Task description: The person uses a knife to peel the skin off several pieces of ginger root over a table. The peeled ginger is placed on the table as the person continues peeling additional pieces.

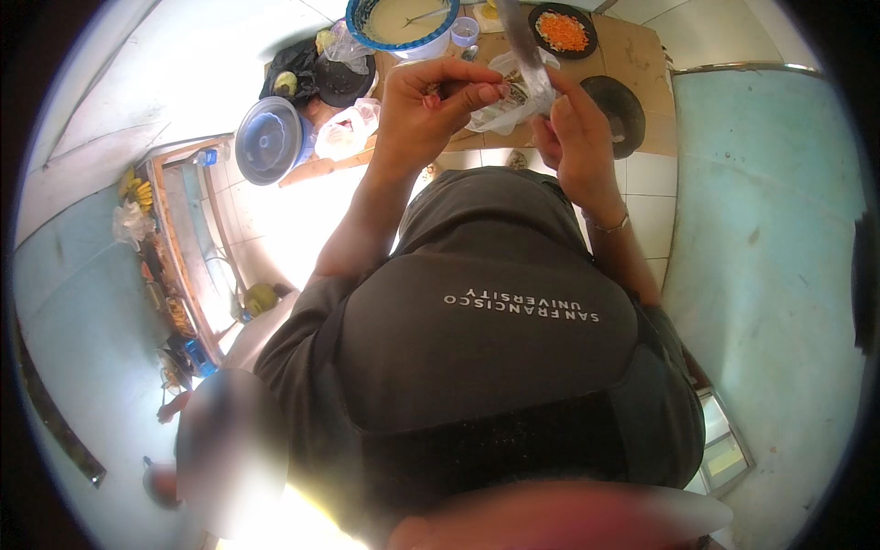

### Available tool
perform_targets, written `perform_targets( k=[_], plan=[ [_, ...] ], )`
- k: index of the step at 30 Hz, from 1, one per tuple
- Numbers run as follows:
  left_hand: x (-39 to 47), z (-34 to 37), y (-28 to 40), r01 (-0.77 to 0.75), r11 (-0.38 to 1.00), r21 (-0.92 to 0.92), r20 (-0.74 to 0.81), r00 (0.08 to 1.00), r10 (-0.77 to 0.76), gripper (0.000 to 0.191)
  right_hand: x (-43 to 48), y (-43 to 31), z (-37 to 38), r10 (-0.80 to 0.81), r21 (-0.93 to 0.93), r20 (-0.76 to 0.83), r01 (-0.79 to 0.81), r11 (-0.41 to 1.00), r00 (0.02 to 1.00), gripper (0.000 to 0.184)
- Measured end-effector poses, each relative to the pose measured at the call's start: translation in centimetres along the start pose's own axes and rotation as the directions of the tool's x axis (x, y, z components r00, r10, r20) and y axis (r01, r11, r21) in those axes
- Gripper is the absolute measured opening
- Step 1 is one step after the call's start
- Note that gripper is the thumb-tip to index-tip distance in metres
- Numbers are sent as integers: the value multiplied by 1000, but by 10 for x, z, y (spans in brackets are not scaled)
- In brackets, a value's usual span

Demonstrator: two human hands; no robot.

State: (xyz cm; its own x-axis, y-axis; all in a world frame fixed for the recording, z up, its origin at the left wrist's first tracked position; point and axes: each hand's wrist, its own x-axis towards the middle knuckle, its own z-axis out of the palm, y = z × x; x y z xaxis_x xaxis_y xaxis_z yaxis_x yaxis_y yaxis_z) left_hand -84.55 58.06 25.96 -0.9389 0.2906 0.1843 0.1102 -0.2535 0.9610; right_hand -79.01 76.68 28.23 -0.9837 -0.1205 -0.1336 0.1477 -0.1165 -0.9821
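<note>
My left hand [430,93] is raised over the near part of a low table [646,75] covered with cardboard. Its thumb and index finger pinch a small pinkish piece [504,89], perhaps shallot or garlic. Another reddish bit [432,102] shows against the curled fingers. Close by on the right, my right hand [577,134] grips a knife [524,45], its blade pointing up and away. The handle is hidden in the fist. Below both hands lies a clear plastic bag [498,120] with small things in it, partly covered by the fingers.
At the back stand a blue-rimmed basin [354,27] of pale batter, a small purple cup [465,31] and a black plate [536,48] of shredded orange and white food. A dark stone mortar [619,113] sits right, a bluish tub [268,141] left. A blurred person [230,447] is behind.
</note>
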Motion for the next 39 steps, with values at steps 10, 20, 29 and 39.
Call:
perform_targets(
  k=[10,20,29,39],
  plan=[
    [2,-9,-28,286,915,-283,-54,948,-313,13,38,44,-36,127,-94,4,-126,988,992,41],
    [17,-13,-71,270,960,-74,-50,961,-273,12,48,57,-53,264,-27,57,-263,964,963,41],
    [45,-18,-103,67,991,114,191,978,-88,8,63,65,-60,205,-156,29,-198,968,978,33],
    [43,-19,-99,6,974,226,96,995,-29,10,65,64,-57,138,-190,38,-129,973,990,39]
  ],
)
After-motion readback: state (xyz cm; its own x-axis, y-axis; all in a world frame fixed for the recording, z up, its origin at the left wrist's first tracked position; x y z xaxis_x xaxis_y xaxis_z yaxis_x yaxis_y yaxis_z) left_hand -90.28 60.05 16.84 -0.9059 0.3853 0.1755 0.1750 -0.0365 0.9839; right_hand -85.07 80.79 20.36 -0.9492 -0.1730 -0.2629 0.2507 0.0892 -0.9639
